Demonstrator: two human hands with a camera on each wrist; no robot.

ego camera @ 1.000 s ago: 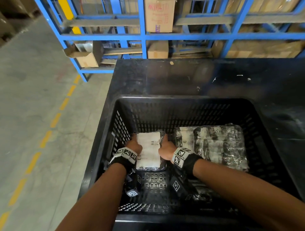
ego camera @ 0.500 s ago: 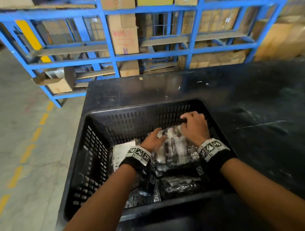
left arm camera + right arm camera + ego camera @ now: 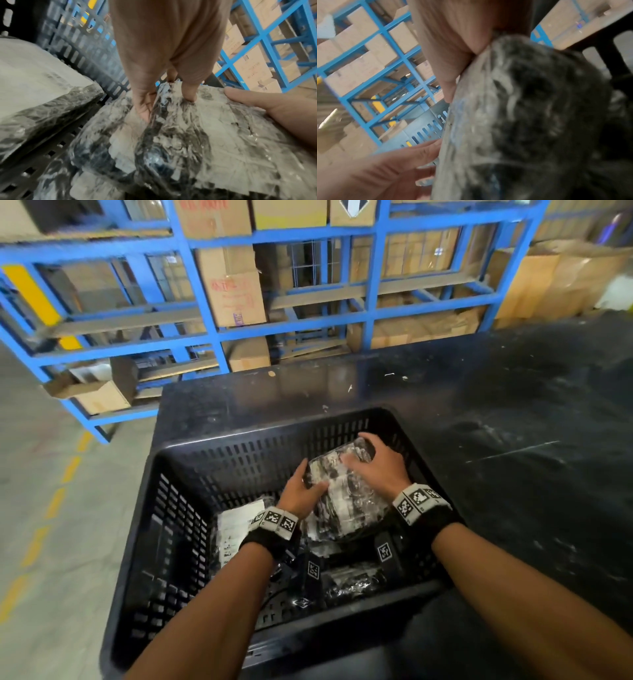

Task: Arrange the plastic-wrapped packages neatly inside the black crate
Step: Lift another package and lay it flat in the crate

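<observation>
A black slotted crate [image 3: 239, 453] stands on a black table. Both hands hold one plastic-wrapped package [image 3: 342, 484] of dark parts, tilted up at its far end inside the crate. My left hand [image 3: 301, 487] grips its left edge, thumb on top [image 3: 145, 106]. My right hand [image 3: 373, 463] curls over its far right corner. The same package [image 3: 188, 135] fills the left wrist view and shows blurred in the right wrist view [image 3: 530, 108]. A second package with a white label [image 3: 236, 525] lies flat at the crate's left [image 3: 34, 75]. Another dark package [image 3: 352, 583] lies near the front wall.
The black table top [image 3: 513, 440] extends right of and beyond the crate. Blue steel racking [image 3: 205, 302] loaded with cardboard boxes [image 3: 233, 292] stands behind it. To the left lies concrete floor [image 3: 41, 508] with a dashed yellow line.
Both hands left the white-labelled package at the left and took hold of the package on the right. They have lifted and tilted it. The head view swung right.
</observation>
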